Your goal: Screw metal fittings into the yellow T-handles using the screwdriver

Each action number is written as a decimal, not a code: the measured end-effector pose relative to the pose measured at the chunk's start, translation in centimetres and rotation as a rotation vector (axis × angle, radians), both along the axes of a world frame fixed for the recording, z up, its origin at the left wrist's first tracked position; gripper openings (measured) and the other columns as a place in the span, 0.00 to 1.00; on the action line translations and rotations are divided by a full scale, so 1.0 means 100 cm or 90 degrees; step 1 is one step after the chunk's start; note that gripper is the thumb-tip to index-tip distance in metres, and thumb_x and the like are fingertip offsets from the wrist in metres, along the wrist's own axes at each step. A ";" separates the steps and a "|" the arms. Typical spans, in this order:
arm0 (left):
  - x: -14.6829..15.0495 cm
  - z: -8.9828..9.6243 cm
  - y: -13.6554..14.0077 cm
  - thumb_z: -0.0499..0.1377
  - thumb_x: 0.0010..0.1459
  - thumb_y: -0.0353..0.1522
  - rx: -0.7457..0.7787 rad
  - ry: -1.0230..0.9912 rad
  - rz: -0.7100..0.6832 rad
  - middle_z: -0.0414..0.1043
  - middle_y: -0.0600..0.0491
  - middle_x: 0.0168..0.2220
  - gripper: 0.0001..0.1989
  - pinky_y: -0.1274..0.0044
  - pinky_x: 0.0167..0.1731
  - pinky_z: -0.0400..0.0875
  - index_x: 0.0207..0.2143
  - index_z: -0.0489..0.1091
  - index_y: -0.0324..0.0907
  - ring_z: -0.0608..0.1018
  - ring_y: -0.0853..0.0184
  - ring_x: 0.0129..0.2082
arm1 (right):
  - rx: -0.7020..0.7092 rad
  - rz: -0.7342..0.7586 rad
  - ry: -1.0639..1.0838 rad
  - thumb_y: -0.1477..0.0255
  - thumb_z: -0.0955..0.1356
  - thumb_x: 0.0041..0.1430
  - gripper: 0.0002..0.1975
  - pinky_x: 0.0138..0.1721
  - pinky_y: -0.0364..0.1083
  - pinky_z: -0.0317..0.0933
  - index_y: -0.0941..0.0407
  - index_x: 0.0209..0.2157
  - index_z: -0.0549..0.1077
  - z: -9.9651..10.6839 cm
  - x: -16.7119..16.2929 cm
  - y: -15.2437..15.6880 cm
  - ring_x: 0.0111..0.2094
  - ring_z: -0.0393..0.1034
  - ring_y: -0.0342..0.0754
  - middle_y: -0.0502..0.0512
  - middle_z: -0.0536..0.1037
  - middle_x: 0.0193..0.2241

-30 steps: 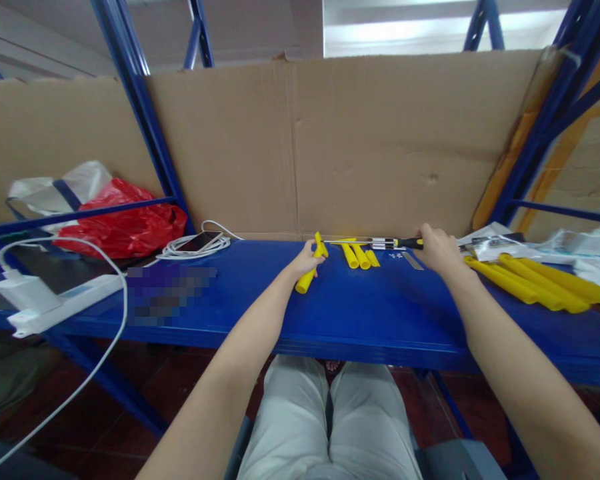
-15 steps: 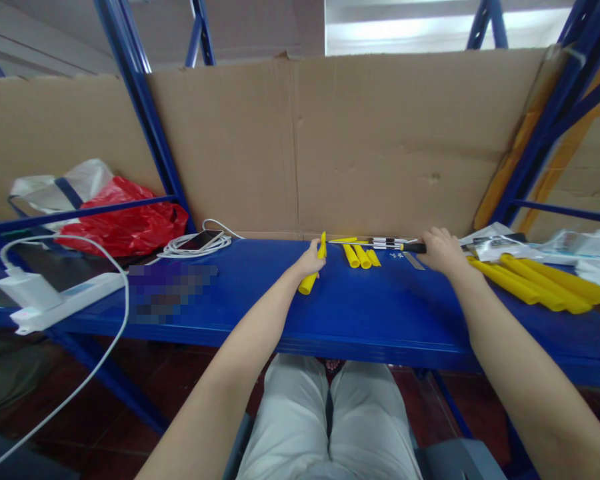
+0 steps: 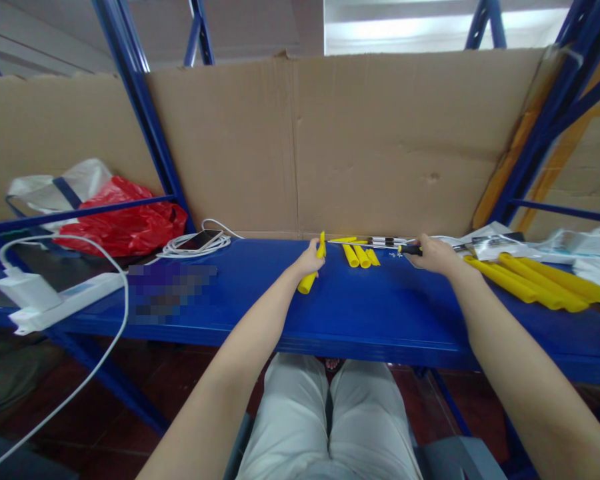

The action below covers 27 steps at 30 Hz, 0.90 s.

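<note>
1. Currently, a blue counter (image 3: 360, 313) carries three short yellow tubes (image 3: 361, 257), lying side by side; every place below is told from this trio.
2. Just left of the trio, the left hand (image 3: 310, 259) has its fingers wrapped around a yellow tube (image 3: 306, 285), which is tilted, its round open end facing the person.
3. To the trio's right, the right hand (image 3: 434, 253) is closed on a black tool handle (image 3: 412, 251), which points toward the trio; whether its tip touches the held tube is too small to tell.
4. Right behind the trio lie pale rods with black bands (image 3: 380, 241), and small whitish bits (image 3: 395, 255) sit just to its right.
5. Farther right of the trio, beyond the right hand, are longer yellow pieces (image 3: 540, 283) and clear plastic packets (image 3: 500, 247).
6. Well left of the trio are a coiled white cable (image 3: 193, 252), a red plastic bag (image 3: 125, 223) and a white power strip (image 3: 80, 300).
7. Behind the trio stands a cardboard panel (image 3: 220, 153).
</note>
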<state>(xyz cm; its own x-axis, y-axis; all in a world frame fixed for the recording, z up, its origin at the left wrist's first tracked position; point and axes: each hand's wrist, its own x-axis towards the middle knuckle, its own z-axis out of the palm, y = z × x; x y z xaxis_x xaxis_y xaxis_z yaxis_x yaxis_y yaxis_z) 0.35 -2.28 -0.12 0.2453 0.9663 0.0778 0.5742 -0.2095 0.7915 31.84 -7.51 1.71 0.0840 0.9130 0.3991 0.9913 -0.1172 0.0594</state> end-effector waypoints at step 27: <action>0.000 0.002 -0.003 0.54 0.62 0.22 -0.002 -0.007 0.004 0.72 0.50 0.41 0.32 0.81 0.17 0.69 0.65 0.48 0.43 0.69 0.76 0.15 | 0.063 0.005 -0.039 0.64 0.66 0.56 0.13 0.42 0.52 0.62 0.56 0.39 0.74 0.003 -0.001 -0.004 0.45 0.72 0.60 0.65 0.77 0.42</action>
<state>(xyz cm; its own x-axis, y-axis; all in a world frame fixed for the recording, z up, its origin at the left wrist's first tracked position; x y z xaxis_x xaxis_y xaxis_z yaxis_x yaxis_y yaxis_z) 0.37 -2.54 0.12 0.2387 0.9680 0.0778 0.5671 -0.2040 0.7980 31.73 -7.92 2.01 0.0501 0.8694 0.4916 0.9871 -0.1182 0.1083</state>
